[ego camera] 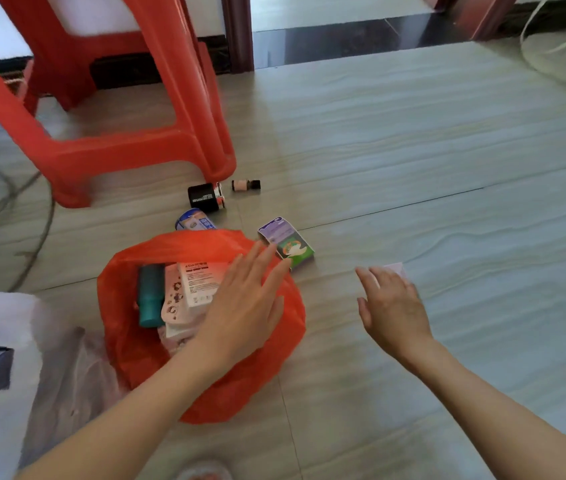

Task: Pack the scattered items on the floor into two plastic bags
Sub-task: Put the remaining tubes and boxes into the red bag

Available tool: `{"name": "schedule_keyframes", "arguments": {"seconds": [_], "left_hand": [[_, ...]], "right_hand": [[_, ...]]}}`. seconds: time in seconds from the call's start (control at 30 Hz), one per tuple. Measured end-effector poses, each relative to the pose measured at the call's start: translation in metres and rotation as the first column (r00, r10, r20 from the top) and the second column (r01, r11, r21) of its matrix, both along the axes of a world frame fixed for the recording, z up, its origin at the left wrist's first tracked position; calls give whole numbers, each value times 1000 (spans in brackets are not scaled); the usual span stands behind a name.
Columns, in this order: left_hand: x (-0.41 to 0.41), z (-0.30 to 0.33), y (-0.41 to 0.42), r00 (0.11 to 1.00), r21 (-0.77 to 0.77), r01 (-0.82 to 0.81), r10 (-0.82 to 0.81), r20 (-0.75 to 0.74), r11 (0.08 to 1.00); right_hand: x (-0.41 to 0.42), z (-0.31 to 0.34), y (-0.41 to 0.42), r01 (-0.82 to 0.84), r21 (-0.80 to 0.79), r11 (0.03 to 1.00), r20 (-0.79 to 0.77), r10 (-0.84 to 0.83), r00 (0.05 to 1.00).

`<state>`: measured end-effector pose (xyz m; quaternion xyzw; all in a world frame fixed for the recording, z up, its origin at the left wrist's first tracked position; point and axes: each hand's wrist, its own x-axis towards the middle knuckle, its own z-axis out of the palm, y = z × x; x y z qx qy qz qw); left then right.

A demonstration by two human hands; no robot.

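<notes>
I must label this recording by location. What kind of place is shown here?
Probably a room in a home: a tiled floor, a red plastic stool and a doorway with a dark wooden frame behind it.

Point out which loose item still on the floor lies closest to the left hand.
The purple-and-green box, right at the left hand's fingertips beside the red bag. The black container and small bottle lie farther off by the stool leg.

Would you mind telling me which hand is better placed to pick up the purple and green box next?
Left. The left hand is open with fingertips already at the box; the right hand hovers farther away.
</notes>
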<state>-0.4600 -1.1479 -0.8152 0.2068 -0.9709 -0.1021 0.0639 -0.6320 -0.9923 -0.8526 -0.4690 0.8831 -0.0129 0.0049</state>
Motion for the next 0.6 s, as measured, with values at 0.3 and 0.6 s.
{"name": "schedule_keyframes", "arguments": {"seconds": [0.3,0.6], "left_hand": [[-151,-46,-32,851,-71,-45,76,520,996],[-175,-96,-16,681,-5,-111,79,728,994]], "right_hand": [[-82,-41,-1,136,207,969,159,-170,972],[-108,-80,12,40,155,987,138,-62,988]]}}
